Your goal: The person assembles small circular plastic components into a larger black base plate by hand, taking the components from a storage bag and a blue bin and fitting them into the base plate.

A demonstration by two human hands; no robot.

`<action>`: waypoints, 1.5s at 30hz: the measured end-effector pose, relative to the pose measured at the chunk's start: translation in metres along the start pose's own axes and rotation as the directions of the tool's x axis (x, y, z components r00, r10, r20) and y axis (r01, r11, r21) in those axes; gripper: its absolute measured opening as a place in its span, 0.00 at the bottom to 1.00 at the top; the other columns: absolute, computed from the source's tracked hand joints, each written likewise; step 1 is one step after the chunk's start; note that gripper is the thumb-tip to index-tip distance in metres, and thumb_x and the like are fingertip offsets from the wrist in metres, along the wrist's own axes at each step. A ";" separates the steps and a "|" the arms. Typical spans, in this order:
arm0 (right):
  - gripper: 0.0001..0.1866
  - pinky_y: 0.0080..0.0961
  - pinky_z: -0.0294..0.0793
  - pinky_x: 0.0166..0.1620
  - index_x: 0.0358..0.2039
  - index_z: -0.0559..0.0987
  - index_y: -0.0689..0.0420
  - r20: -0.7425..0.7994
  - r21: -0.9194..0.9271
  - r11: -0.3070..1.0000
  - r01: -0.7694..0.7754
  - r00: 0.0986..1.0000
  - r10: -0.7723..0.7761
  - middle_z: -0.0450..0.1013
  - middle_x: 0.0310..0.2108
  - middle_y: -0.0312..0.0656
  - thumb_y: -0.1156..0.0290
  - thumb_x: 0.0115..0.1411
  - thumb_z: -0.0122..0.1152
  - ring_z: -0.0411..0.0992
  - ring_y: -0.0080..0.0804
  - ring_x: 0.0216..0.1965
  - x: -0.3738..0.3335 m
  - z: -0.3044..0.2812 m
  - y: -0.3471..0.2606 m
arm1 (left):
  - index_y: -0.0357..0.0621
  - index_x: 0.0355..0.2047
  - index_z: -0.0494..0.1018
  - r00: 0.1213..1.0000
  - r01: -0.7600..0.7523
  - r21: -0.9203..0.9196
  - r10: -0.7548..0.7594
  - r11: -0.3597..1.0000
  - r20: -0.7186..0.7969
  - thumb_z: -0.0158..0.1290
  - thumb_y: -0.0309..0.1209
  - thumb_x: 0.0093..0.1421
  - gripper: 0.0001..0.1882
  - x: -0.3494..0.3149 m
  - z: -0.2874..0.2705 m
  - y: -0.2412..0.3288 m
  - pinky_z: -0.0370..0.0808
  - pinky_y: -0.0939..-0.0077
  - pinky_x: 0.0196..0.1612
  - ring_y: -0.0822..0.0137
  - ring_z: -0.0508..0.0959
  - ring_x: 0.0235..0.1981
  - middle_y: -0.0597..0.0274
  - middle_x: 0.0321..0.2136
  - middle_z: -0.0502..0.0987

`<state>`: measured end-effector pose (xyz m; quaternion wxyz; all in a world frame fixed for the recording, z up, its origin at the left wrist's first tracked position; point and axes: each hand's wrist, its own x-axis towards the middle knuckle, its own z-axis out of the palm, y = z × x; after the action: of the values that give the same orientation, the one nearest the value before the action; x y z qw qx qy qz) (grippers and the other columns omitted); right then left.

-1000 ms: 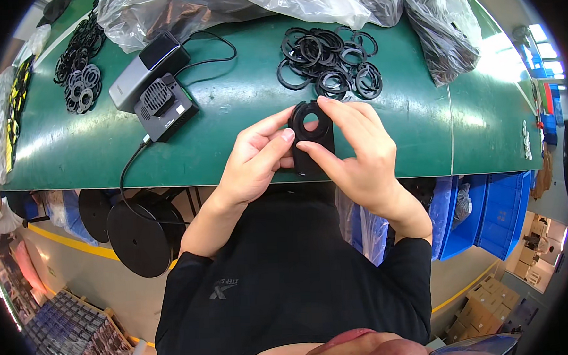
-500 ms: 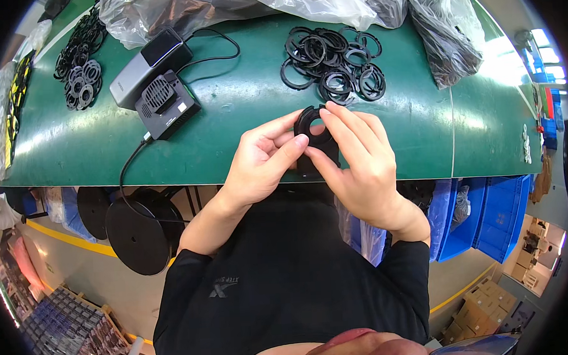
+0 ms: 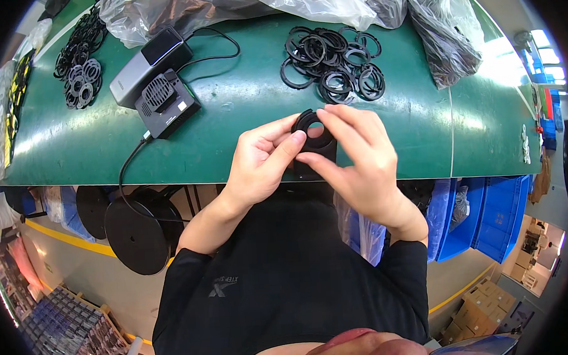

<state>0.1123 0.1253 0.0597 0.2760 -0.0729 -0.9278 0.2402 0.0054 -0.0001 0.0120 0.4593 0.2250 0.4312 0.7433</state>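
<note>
Between my hands, at the near edge of the green table, is a black ring-shaped part (image 3: 305, 120) with a round hole. My left hand (image 3: 262, 156) pinches its left side, thumb on the face and fingers behind. The fingers of my right hand (image 3: 360, 154) touch its upper right rim, while the right thumb lies at its lower edge. A dark block-like piece (image 3: 315, 166) shows just below the ring; whether it joins the ring I cannot tell. Beyond my hands lies a loose pile of black rings (image 3: 335, 56).
A grey power bank (image 3: 134, 76) and a black boxy device (image 3: 168, 109) with cables stand at left. Behind them are flat black rings (image 3: 83, 85). Clear plastic bags (image 3: 326, 2) line the far side. Blue bins (image 3: 495, 221) sit below the table at right, a black reel (image 3: 136, 233) at left.
My right thumb has shifted slightly left along the ring's lower edge, and the right fingers have moved a little left on the rim. My left hand keeps its hold.
</note>
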 end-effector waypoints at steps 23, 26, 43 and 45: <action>0.07 0.14 0.70 0.32 0.32 0.78 0.67 0.400 0.497 0.708 -0.502 0.856 0.326 0.73 0.27 0.39 0.78 0.52 0.61 0.72 0.19 0.28 0.014 -0.001 0.024 | 0.32 0.43 0.74 0.990 -0.106 0.317 0.129 0.943 -0.054 0.49 0.26 0.61 0.13 -0.004 -0.002 -0.004 0.61 0.89 0.22 0.85 0.63 0.21 0.75 0.18 0.70; 0.06 0.14 0.70 0.32 0.31 0.78 0.67 0.401 0.514 0.688 -0.512 0.853 0.335 0.74 0.27 0.39 0.78 0.52 0.61 0.72 0.19 0.28 0.014 0.000 0.022 | 0.32 0.44 0.74 0.992 -0.097 0.329 0.118 0.939 -0.045 0.49 0.26 0.61 0.13 -0.005 -0.002 -0.004 0.61 0.88 0.22 0.85 0.63 0.21 0.75 0.18 0.70; 0.25 0.24 0.74 0.35 0.45 0.75 0.64 0.072 0.216 0.958 -0.188 0.982 0.176 0.71 0.40 0.46 0.76 0.43 0.69 0.73 0.36 0.34 -0.008 -0.005 0.012 | 0.31 0.50 0.65 0.996 0.081 0.015 -0.081 0.997 -0.036 0.48 0.26 0.61 0.18 0.001 -0.005 -0.003 0.75 0.84 0.38 0.72 0.77 0.37 0.55 0.41 0.76; 0.25 0.25 0.74 0.36 0.44 0.75 0.65 0.048 0.193 0.968 -0.158 0.987 0.152 0.71 0.40 0.47 0.77 0.43 0.69 0.73 0.38 0.35 -0.008 -0.002 0.011 | 0.29 0.50 0.64 1.000 0.020 -0.040 -0.020 0.999 0.002 0.50 0.20 0.57 0.19 0.001 -0.004 -0.002 0.74 0.76 0.46 0.67 0.76 0.43 0.51 0.43 0.75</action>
<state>0.1206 0.1331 0.0522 0.2468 -0.1137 -0.8955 0.3525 0.0029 -0.0011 0.0085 0.4715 0.2119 0.4183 0.7468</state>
